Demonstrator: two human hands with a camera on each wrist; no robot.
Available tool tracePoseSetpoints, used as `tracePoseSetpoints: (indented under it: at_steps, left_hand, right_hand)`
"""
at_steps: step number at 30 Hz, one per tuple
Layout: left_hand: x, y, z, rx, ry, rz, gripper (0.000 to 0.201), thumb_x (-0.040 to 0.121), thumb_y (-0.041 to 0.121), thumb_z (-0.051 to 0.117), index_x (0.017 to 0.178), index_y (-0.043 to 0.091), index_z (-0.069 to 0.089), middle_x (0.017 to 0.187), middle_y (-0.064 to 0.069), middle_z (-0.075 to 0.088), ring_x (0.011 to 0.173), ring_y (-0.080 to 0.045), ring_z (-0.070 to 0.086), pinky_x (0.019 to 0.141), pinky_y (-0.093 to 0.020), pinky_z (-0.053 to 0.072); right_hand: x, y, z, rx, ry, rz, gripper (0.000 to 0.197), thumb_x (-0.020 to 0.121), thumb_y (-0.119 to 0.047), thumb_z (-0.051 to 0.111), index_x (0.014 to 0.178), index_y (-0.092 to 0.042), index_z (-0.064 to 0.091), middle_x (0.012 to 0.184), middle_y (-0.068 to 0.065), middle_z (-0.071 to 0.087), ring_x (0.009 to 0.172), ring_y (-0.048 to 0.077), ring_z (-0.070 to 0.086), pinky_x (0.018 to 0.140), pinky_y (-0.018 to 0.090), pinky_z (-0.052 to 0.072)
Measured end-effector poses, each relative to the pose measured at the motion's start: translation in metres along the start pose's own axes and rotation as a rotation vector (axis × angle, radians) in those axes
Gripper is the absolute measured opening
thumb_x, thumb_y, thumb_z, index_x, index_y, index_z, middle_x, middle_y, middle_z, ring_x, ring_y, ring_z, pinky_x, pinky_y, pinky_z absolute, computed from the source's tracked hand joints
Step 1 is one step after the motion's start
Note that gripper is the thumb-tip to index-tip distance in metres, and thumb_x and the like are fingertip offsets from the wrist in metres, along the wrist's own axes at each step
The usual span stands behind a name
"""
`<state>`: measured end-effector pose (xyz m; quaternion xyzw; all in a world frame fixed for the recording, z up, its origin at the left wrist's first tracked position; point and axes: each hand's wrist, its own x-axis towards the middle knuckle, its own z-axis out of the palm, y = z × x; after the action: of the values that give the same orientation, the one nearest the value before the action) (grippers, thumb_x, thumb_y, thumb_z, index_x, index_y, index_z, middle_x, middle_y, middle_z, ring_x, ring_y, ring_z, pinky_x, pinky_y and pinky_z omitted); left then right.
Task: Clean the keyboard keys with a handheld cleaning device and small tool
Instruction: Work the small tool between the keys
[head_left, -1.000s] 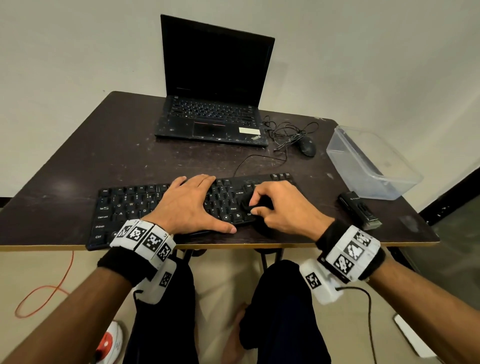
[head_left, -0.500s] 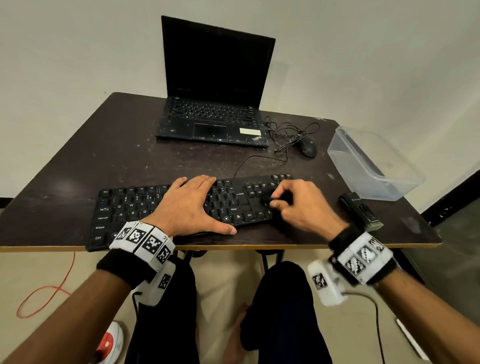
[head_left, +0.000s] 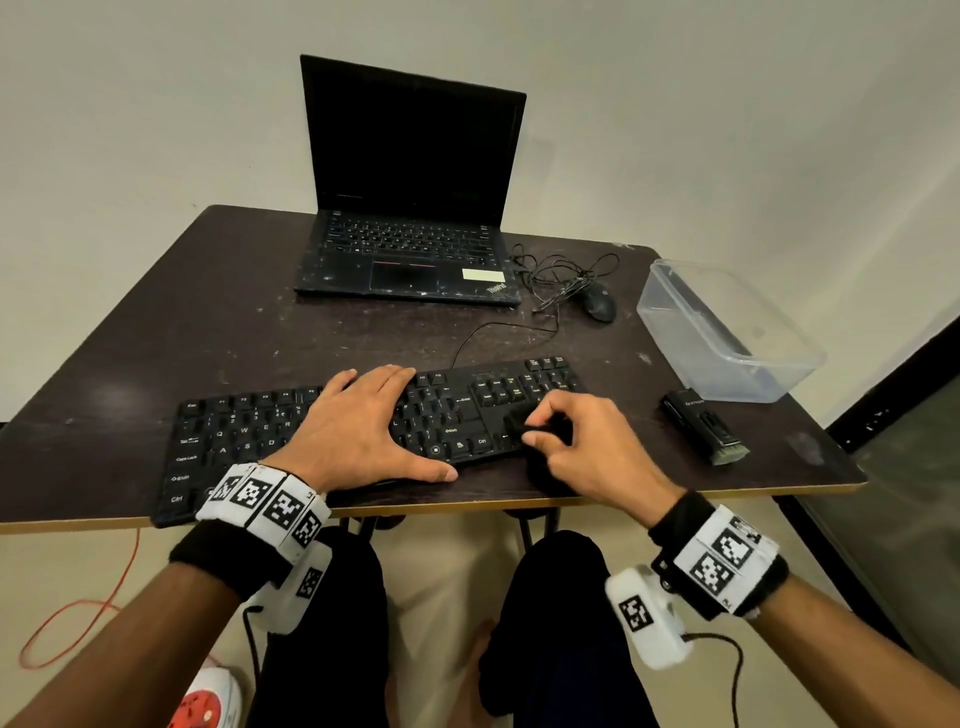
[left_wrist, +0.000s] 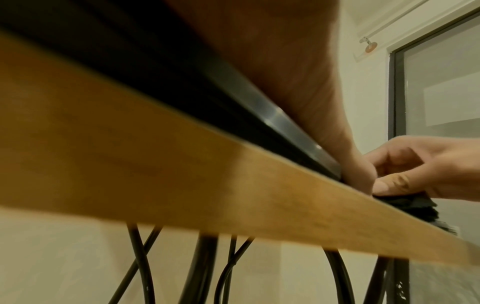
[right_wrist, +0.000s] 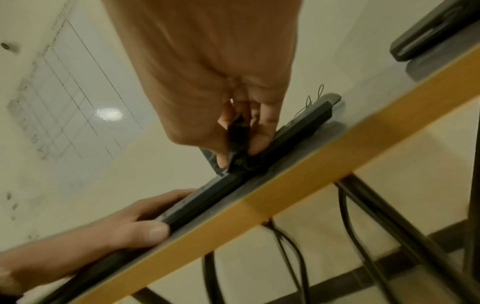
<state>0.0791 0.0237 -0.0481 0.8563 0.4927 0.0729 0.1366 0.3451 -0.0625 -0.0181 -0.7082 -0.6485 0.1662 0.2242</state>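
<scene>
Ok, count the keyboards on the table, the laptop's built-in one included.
2. The black wired desktop keyboard lies at the near table edge under both hands. The open black laptop's built-in keyboard sits at the far edge. None seem hidden.

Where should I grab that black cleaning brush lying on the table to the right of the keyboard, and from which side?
Take the cleaning brush by its long black body, near the middle, coming down from above with the free fingers across its narrow width. It lies flat on the table with bare surface along both long sides, and its bristle end points toward the table's near edge, so keep off that end.
</scene>
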Motion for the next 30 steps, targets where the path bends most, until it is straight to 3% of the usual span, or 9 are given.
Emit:
tracePoseSetpoints:
  at_steps: [3,7,11,16,19,26,28,30]
  left_hand:
    - [0.001,0.001,-0.001,0.007,-0.008,-0.003,0.143,0.053,0.105,0.054,0.165,0.024,0.017,0.171,0.009,0.022,0.157,-0.009,0.018,0.131,-0.038,0.001]
    - [0.001,-0.001,0.0,-0.002,0.006,0.0,0.145,0.051,0.107,0.053,0.165,0.025,0.018,0.17,0.009,0.024,0.156,-0.008,0.02,0.131,-0.038,0.002]
    - [0.0,0.001,0.001,-0.004,0.012,-0.001,0.142,0.054,0.104,0.056,0.166,0.025,0.018,0.17,0.01,0.023,0.156,-0.007,0.019,0.131,-0.036,0.0]
    - [0.001,-0.002,0.002,-0.007,0.018,0.007,0.144,0.051,0.107,0.051,0.165,0.025,0.019,0.17,0.009,0.025,0.156,-0.007,0.021,0.131,-0.037,0.002]
    - [0.003,-0.003,0.003,0.014,0.021,0.011,0.149,0.047,0.111,0.042,0.165,0.023,0.019,0.17,0.008,0.025,0.156,-0.008,0.021,0.131,-0.038,0.004]
    - [0.001,-0.003,0.002,0.013,0.029,0.017,0.149,0.046,0.111,0.04,0.164,0.024,0.02,0.169,0.009,0.026,0.155,-0.008,0.022,0.131,-0.038,0.004]
    - [0.0,-0.007,0.002,0.004,0.032,0.022,0.147,0.046,0.111,0.043,0.164,0.026,0.02,0.169,0.01,0.026,0.155,-0.008,0.022,0.132,-0.038,0.004]
    - [-0.002,-0.008,0.001,0.001,0.018,0.027,0.147,0.045,0.111,0.043,0.164,0.027,0.021,0.169,0.01,0.026,0.155,-0.008,0.023,0.132,-0.038,0.004]
  right_hand:
    - [0.014,0.01,-0.017,-0.045,0.109,0.093,0.011,0.093,-0.025,0.081,0.092,-0.028,0.071,0.103,-0.004,0.077,0.099,0.019,0.069,0.084,0.031,0.049]
    - [0.01,0.006,-0.01,-0.087,0.012,0.021,0.011,0.093,-0.023,0.08,0.093,-0.027,0.07,0.082,-0.016,0.063,0.076,0.006,0.058,0.072,0.027,0.042]
    - [0.019,0.022,-0.028,-0.119,0.13,0.13,0.012,0.093,-0.019,0.078,0.093,-0.027,0.069,0.107,0.002,0.077,0.104,0.026,0.07,0.085,0.033,0.048]
    - [0.003,0.033,-0.021,-0.085,0.083,0.113,0.016,0.093,-0.024,0.08,0.088,-0.03,0.066,0.093,0.0,0.075,0.075,0.015,0.064,0.068,0.032,0.046]
    - [0.01,0.039,-0.027,-0.074,0.181,0.18,0.012,0.093,-0.021,0.078,0.093,-0.028,0.068,0.092,0.002,0.074,0.082,0.021,0.063,0.076,0.03,0.042]
    - [0.016,0.054,-0.036,-0.128,0.196,0.279,0.014,0.092,-0.016,0.076,0.09,-0.026,0.067,0.088,0.002,0.069,0.102,0.032,0.07,0.082,0.033,0.045]
    - [0.009,0.055,-0.032,-0.144,0.172,0.263,0.015,0.093,-0.015,0.076,0.089,-0.026,0.067,0.087,0.0,0.069,0.099,0.03,0.07,0.079,0.03,0.04]
    - [0.001,0.058,-0.033,-0.081,0.197,0.251,0.013,0.093,-0.019,0.079,0.089,-0.028,0.069,0.088,-0.003,0.07,0.097,0.025,0.07,0.08,0.029,0.043]
